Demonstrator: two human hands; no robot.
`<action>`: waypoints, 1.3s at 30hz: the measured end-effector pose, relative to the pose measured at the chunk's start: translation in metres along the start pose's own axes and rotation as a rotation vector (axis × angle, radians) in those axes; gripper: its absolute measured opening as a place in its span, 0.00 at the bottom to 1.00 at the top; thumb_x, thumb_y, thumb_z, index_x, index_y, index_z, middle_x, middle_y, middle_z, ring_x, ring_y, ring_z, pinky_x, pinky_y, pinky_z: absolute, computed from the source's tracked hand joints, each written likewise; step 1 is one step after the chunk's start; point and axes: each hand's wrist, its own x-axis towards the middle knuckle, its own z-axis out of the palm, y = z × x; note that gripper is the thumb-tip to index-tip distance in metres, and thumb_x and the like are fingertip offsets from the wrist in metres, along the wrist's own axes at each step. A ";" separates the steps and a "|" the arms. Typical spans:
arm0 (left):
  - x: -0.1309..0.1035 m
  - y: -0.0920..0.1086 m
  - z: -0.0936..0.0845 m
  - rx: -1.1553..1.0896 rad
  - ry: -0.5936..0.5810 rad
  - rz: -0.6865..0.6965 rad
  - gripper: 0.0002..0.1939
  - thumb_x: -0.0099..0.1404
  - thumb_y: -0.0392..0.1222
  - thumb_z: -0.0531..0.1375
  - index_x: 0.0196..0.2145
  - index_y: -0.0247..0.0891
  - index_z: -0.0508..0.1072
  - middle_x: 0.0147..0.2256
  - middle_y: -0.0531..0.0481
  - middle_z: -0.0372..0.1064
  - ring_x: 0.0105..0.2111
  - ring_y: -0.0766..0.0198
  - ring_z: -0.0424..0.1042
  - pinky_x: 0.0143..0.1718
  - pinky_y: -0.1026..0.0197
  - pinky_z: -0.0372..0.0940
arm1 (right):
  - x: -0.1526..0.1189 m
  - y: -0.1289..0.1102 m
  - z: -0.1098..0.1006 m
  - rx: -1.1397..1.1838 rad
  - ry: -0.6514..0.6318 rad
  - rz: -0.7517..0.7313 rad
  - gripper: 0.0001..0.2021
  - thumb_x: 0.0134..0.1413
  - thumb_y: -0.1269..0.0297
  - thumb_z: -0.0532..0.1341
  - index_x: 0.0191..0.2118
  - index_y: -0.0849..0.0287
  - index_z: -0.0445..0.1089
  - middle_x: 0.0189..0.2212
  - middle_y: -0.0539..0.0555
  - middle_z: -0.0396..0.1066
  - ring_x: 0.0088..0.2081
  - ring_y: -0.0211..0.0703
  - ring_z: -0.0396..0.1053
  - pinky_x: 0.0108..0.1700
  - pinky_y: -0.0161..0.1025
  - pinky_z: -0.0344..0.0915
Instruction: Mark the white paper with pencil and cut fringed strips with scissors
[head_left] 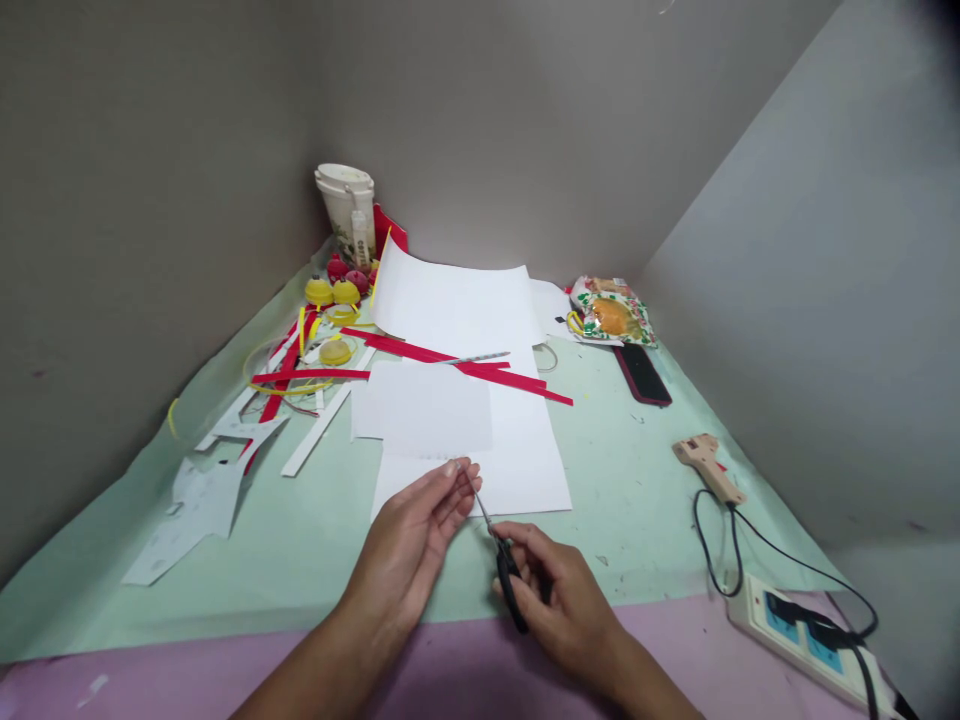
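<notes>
My right hand [566, 595] grips a pair of scissors [511, 588] by the black handles, blades pointing up and left. Their tips reach the fingertips of my left hand [416, 535], whose thumb and fingers are pinched together. Whatever the left fingers hold is too small to make out. Just beyond them lie white paper sheets [517, 470], one smaller piece [427, 405] on top of a larger one. Red paper strips [420, 350] cross the sheets, with a thin grey pencil-like stick [480, 357] over them.
At left are white scraps [202, 500], yellow round pieces [335, 350] and strips. A white lidded container [345, 205] stands at the back. On the right lie a food packet [615, 318], a phone [643, 375], a glue gun [709, 467] and a corded power strip [802, 640].
</notes>
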 end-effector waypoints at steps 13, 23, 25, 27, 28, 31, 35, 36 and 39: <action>-0.002 0.001 0.001 0.092 -0.001 0.026 0.06 0.60 0.36 0.64 0.34 0.31 0.79 0.38 0.42 0.76 0.39 0.63 0.74 0.44 0.63 0.68 | -0.001 0.000 -0.001 -0.048 -0.001 0.017 0.18 0.51 0.75 0.58 0.50 0.58 0.67 0.23 0.45 0.60 0.24 0.32 0.56 0.26 0.30 0.56; -0.001 0.000 0.000 0.139 -0.016 0.024 0.08 0.58 0.39 0.65 0.35 0.32 0.79 0.39 0.42 0.76 0.39 0.64 0.73 0.43 0.65 0.67 | 0.000 -0.001 -0.001 -0.027 -0.003 0.011 0.18 0.52 0.74 0.58 0.50 0.58 0.67 0.24 0.44 0.59 0.24 0.33 0.56 0.26 0.29 0.56; -0.001 -0.001 -0.001 0.141 -0.024 0.028 0.09 0.58 0.39 0.65 0.35 0.32 0.79 0.39 0.42 0.76 0.39 0.63 0.73 0.44 0.64 0.67 | 0.000 -0.001 -0.001 -0.028 -0.004 0.014 0.18 0.52 0.74 0.57 0.50 0.58 0.67 0.23 0.44 0.59 0.24 0.33 0.56 0.26 0.29 0.56; -0.001 -0.001 -0.002 0.143 -0.027 0.033 0.09 0.58 0.39 0.65 0.35 0.32 0.79 0.39 0.42 0.76 0.40 0.63 0.73 0.44 0.64 0.67 | 0.001 -0.001 -0.002 -0.029 -0.005 0.019 0.18 0.52 0.75 0.57 0.49 0.58 0.67 0.23 0.44 0.59 0.24 0.33 0.56 0.26 0.29 0.55; -0.001 -0.001 -0.002 0.146 -0.025 0.033 0.09 0.58 0.39 0.65 0.35 0.32 0.79 0.39 0.42 0.76 0.39 0.63 0.73 0.44 0.64 0.67 | 0.001 -0.001 -0.002 -0.030 -0.005 0.023 0.18 0.52 0.75 0.57 0.50 0.58 0.67 0.23 0.44 0.59 0.24 0.33 0.56 0.26 0.29 0.55; 0.000 -0.002 -0.003 0.156 -0.022 0.034 0.10 0.57 0.40 0.66 0.36 0.31 0.79 0.39 0.42 0.76 0.39 0.63 0.73 0.44 0.64 0.67 | 0.000 0.001 -0.002 -0.035 -0.005 0.019 0.19 0.52 0.75 0.57 0.50 0.58 0.67 0.24 0.45 0.59 0.24 0.33 0.56 0.26 0.29 0.56; 0.001 -0.002 -0.004 0.167 -0.038 0.036 0.11 0.57 0.41 0.66 0.36 0.31 0.79 0.39 0.42 0.76 0.40 0.63 0.73 0.44 0.64 0.66 | 0.001 0.001 -0.002 -0.040 -0.003 0.019 0.18 0.52 0.74 0.57 0.50 0.57 0.68 0.24 0.45 0.59 0.24 0.33 0.56 0.26 0.29 0.56; 0.001 -0.002 -0.004 0.170 -0.039 0.035 0.11 0.57 0.41 0.66 0.36 0.32 0.79 0.39 0.42 0.76 0.40 0.63 0.73 0.44 0.64 0.66 | 0.001 0.001 -0.003 -0.041 -0.005 0.019 0.18 0.52 0.74 0.57 0.50 0.57 0.68 0.24 0.45 0.59 0.24 0.33 0.56 0.26 0.29 0.56; 0.001 -0.001 -0.003 0.175 -0.036 0.034 0.11 0.56 0.42 0.67 0.35 0.32 0.79 0.39 0.41 0.76 0.39 0.63 0.73 0.43 0.64 0.66 | 0.001 0.000 -0.003 -0.050 -0.009 0.021 0.17 0.52 0.73 0.57 0.49 0.57 0.68 0.24 0.45 0.60 0.24 0.33 0.57 0.26 0.29 0.56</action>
